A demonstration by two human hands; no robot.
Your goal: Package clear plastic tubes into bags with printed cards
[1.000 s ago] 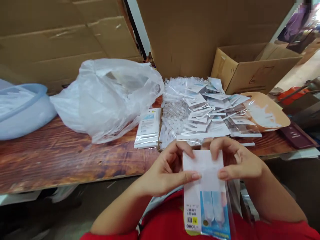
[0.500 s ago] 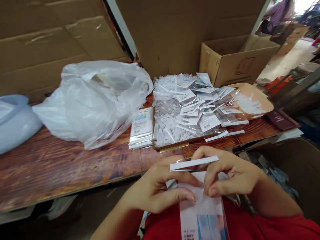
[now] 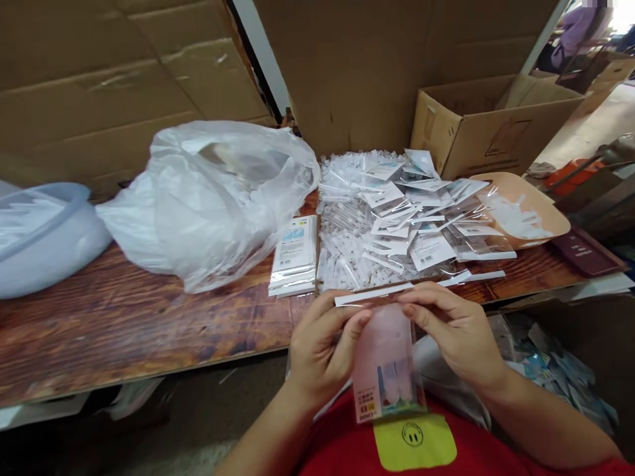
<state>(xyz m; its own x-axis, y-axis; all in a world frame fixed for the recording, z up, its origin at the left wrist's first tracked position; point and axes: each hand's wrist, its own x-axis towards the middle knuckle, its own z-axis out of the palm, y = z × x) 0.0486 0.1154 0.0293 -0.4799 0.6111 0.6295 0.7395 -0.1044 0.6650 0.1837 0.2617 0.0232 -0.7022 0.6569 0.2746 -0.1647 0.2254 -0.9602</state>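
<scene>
A clear plastic bag [image 3: 391, 357] with a printed card inside hangs upright between my hands, in front of my red shirt. A white strip runs along its top edge. My left hand [image 3: 330, 337] pinches the bag's upper left side, thumb toward me. At the upper right, my right hand [image 3: 449, 324] grips it between thumb and curled fingers. Just beyond my hands lies a shallow cardboard tray [image 3: 367, 285] heaped with small clear plastic pieces. On that heap rest several card-filled clear bags [image 3: 431, 251]. A stack of flat packets [image 3: 295, 254] sits left of the tray.
A large white plastic bag [image 3: 198, 211] and a bluish bowl [image 3: 59, 244] of white pieces stand left. Right are an orange bowl [image 3: 555, 215], a maroon booklet [image 3: 585, 250] and a cardboard box [image 3: 496, 132]. Below the table's right edge lie more packets [image 3: 560, 363].
My hands have moved up and outward to the bag's top corners; the bag now hangs fully in view with its white strip level. My view has turned slightly left.
</scene>
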